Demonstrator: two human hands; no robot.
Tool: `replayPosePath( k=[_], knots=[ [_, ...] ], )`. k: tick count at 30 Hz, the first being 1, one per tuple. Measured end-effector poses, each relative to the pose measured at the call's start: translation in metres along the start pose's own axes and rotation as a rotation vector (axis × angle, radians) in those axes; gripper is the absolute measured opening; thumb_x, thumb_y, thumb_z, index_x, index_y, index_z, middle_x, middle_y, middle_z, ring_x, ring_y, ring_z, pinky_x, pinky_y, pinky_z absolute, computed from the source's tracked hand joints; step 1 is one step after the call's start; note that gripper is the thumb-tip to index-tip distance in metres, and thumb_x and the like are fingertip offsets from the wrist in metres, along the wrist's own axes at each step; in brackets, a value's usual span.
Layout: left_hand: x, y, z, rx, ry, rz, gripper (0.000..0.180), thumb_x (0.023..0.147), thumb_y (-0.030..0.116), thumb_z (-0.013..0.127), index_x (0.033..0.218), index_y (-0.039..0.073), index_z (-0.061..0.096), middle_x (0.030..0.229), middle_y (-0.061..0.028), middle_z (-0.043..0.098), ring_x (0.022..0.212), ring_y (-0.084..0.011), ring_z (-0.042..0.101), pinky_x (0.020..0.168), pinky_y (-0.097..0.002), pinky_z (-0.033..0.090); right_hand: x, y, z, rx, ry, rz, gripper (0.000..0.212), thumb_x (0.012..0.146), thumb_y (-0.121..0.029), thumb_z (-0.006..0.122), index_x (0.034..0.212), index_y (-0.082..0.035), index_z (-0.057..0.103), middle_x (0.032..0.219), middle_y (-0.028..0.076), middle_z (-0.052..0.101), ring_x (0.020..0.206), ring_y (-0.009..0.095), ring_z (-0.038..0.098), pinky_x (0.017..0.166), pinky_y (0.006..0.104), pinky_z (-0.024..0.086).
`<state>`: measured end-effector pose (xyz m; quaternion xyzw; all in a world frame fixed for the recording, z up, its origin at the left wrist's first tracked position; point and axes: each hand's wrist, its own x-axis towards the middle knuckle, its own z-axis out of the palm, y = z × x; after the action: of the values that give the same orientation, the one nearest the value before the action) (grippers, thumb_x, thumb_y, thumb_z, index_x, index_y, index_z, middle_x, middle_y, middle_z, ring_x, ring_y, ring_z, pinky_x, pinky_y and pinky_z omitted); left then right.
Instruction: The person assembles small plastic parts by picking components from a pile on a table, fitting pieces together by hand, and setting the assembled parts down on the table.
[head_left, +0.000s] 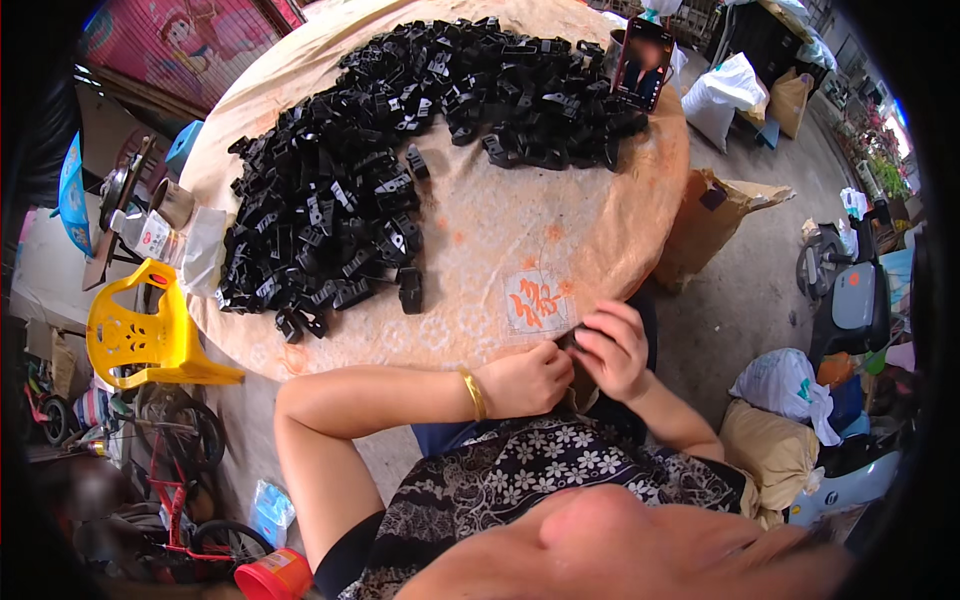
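At the near edge of the round table, my left hand (527, 380) is closed, its fingertips pinched together. What it holds is hidden. Close beside it, my right hand (614, 352) has its fingers curled around a small dark piece (570, 340), mostly covered by the fingers. A large curved heap of black plastic parts (340, 190) spreads over the left and far side of the table. One loose black part (410, 290) lies at the heap's near edge.
A cloth (480, 250) covers the table. A phone (643, 64) stands upright at the far right. A yellow plastic chair (140, 325) is at the left, a brown paper sack (710, 225) at the right. White sacks (725, 100), a red bucket (272, 575) and bicycles (185, 490) stand around.
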<state>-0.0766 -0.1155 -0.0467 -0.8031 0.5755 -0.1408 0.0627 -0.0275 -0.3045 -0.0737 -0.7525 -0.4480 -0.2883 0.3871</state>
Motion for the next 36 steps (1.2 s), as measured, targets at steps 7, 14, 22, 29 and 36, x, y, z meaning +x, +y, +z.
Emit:
replayPosePath(
  k=[7,14,22,29,36],
  knots=[
    [0.000,0.003,0.009,0.158,-0.060,0.003,0.019,0.072,0.022,0.051,0.082,0.008,0.059,0.080,-0.0018,0.054,0.080,-0.0197,0.053,0.075,-0.0309,0.041,-0.089,0.008,0.041,-0.052,-0.405,0.372,0.036,0.069,-0.011,0.070,0.104,-0.007,0.061,0.115,0.016,0.054,0.106,0.034,0.052,0.086,0.0418,0.045],
    [-0.015,-0.047,-0.039,-0.393,0.212,-0.239,0.024,0.074,0.020,0.063,0.092,0.006,0.059,0.084,-0.0047,0.057,0.080,-0.0200,0.056,0.074,-0.0280,0.045,0.021,0.013,-0.008,0.246,-0.219,0.087,0.015,0.069,0.003,0.068,0.082,-0.001,0.062,0.070,0.010,0.061,0.059,0.027,0.060,0.052,0.0330,0.047],
    [-0.069,-0.102,-0.016,-0.086,0.075,-0.796,0.032,0.074,0.026,0.066,0.101,0.010,0.059,0.100,-0.0062,0.056,0.106,-0.0258,0.048,0.094,-0.0424,0.036,0.189,0.056,0.061,0.217,-0.221,-0.229,0.022,0.074,-0.003,0.061,0.097,-0.001,0.060,0.097,0.014,0.062,0.089,0.032,0.059,0.077,0.0375,0.049],
    [-0.072,-0.099,-0.008,-0.067,0.024,-0.893,0.037,0.079,0.029,0.063,0.110,0.010,0.058,0.106,-0.0066,0.054,0.108,-0.0261,0.047,0.097,-0.0507,0.033,0.292,0.108,0.219,0.019,-0.324,-0.216,0.040,0.084,-0.034,0.057,0.114,-0.008,0.057,0.120,0.009,0.055,0.113,0.028,0.049,0.096,0.0394,0.040],
    [-0.074,-0.102,-0.007,-0.016,-0.020,-0.967,0.039,0.079,0.029,0.061,0.113,0.010,0.056,0.122,-0.0101,0.047,0.122,-0.0297,0.036,0.100,-0.0638,0.023,0.358,0.094,0.296,-0.065,-0.591,0.318,0.048,0.086,-0.051,0.046,0.125,-0.024,0.053,0.132,0.006,0.050,0.123,0.028,0.044,0.097,0.0571,0.034]
  ],
)
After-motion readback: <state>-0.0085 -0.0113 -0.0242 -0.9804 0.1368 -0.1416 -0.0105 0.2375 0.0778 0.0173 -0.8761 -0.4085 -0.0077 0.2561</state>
